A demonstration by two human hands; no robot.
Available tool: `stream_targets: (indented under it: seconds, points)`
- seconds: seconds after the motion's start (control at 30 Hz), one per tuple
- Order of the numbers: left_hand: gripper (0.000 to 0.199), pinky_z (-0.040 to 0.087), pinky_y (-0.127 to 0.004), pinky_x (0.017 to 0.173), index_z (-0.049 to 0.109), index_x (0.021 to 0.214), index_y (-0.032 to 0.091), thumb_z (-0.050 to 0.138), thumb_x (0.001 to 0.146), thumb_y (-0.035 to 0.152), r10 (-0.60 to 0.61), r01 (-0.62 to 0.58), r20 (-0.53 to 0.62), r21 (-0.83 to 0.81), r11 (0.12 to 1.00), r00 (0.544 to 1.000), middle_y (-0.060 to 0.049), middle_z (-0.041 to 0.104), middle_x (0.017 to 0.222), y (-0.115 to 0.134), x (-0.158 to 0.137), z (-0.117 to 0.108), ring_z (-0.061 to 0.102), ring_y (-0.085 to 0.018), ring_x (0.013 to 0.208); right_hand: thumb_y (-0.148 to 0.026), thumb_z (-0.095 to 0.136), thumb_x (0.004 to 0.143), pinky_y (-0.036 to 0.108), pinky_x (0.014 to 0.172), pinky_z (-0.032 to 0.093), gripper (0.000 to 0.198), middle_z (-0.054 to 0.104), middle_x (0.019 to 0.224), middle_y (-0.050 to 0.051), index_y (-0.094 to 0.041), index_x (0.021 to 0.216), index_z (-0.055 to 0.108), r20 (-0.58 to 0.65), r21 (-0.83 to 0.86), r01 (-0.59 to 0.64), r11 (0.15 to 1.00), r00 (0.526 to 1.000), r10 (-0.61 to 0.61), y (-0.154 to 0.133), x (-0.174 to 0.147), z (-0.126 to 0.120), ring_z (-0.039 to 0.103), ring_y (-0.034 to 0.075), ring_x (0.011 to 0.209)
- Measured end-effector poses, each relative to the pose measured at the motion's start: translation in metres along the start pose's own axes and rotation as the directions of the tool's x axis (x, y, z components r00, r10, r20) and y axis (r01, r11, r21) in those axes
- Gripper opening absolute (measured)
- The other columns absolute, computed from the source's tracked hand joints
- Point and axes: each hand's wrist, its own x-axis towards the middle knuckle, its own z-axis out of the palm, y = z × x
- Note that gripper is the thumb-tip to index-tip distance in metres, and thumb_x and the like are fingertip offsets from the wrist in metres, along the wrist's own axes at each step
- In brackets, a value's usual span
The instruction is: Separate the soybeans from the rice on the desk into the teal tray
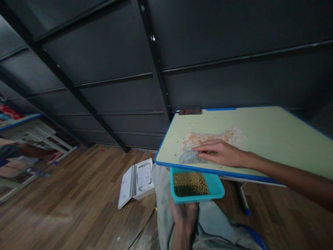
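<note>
My right hand (224, 152) rests low over the table top, its fingers closed on a clear semicircular protractor (187, 157) that lies near the table's front edge. Just beyond the fingers, orange-yellow grains (197, 138) are scattered in a patch of pale, fine grains (238, 136). Below the table edge, my left hand (184, 211) supports a turquoise plastic tray (216, 187) from underneath, above my lap. Tan round beans (191, 178) fill much of the tray, with dark green beans (183, 191) at its near left; the fingers under it are mostly hidden.
The pale table (273, 139) has a blue rim. A dark pixelated strip (190, 111) sits at its back left corner. An open white box (142, 178) lies on the wooden floor (85, 194), near a thin cable (142, 227). At far left, another person's leg (33, 151) shows beside a second table.
</note>
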Motion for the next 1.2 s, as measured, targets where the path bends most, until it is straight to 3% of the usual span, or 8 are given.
stream_targets:
  seconds: [0.13, 0.47, 0.63, 0.8, 1.2]
  points:
    - [0.036, 0.036, -0.059, 0.120, 0.076, 0.119, 0.028, 0.044, 0.103, 0.032, -0.006, 0.006, -0.018, -0.002, 1.000, 1.000, -0.006, 0.076, 0.125, -0.001, -0.001, 0.003, 0.064, -0.030, 0.128, -0.032, 0.056, 0.104, 0.035, 0.095, 0.056, 0.035, 0.077, 0.119, 0.005, -0.030, 0.137, 0.068, 0.032, -0.023, -0.001, 1.000, 0.999, 0.002, 0.002, -0.001, 0.003, 0.073, 0.020, 0.104]
    - [0.036, 0.038, -0.060, 0.118, 0.075, 0.121, 0.030, 0.045, 0.103, 0.032, 0.015, -0.015, -0.021, -0.006, 1.000, 1.000, -0.007, 0.076, 0.125, 0.000, -0.002, 0.001, 0.067, -0.029, 0.123, -0.025, 0.055, 0.102, 0.042, 0.098, 0.056, 0.035, 0.077, 0.120, 0.008, -0.025, 0.134, 0.069, -0.121, -0.163, -0.049, 0.985, 0.992, 0.029, 0.012, 0.002, 0.000, 0.073, 0.024, 0.107]
    - [0.034, 0.041, -0.058, 0.117, 0.075, 0.122, 0.030, 0.046, 0.102, 0.032, 0.014, -0.013, -0.045, 0.023, 1.000, 0.999, -0.007, 0.076, 0.126, -0.001, -0.004, 0.007, 0.066, -0.029, 0.124, -0.024, 0.054, 0.103, 0.040, 0.091, 0.058, 0.036, 0.076, 0.123, 0.008, -0.025, 0.136, 0.067, -0.208, -0.192, -0.076, 0.978, 0.977, 0.035, 0.011, 0.002, -0.001, 0.073, 0.023, 0.104]
    - [0.037, 0.044, -0.058, 0.114, 0.077, 0.117, 0.029, 0.042, 0.104, 0.033, 0.015, -0.014, -0.087, 0.013, 1.000, 0.996, -0.007, 0.078, 0.121, 0.000, -0.005, 0.010, 0.069, -0.030, 0.119, -0.022, 0.055, 0.102, 0.040, 0.092, 0.058, 0.035, 0.076, 0.123, 0.007, -0.025, 0.135, 0.068, -0.195, -0.230, -0.104, 0.968, 0.979, 0.059, 0.015, 0.000, -0.001, 0.074, 0.023, 0.103]
    - [0.037, 0.042, -0.058, 0.116, 0.077, 0.118, 0.028, 0.042, 0.103, 0.031, 0.012, -0.011, -0.045, 0.018, 1.000, 0.999, -0.007, 0.077, 0.123, 0.001, -0.003, 0.006, 0.066, -0.030, 0.123, -0.026, 0.054, 0.104, 0.043, 0.095, 0.058, 0.035, 0.075, 0.125, 0.008, -0.023, 0.135, 0.068, -0.154, -0.197, -0.107, 0.975, 0.985, 0.077, 0.015, 0.001, 0.002, 0.072, 0.026, 0.111]
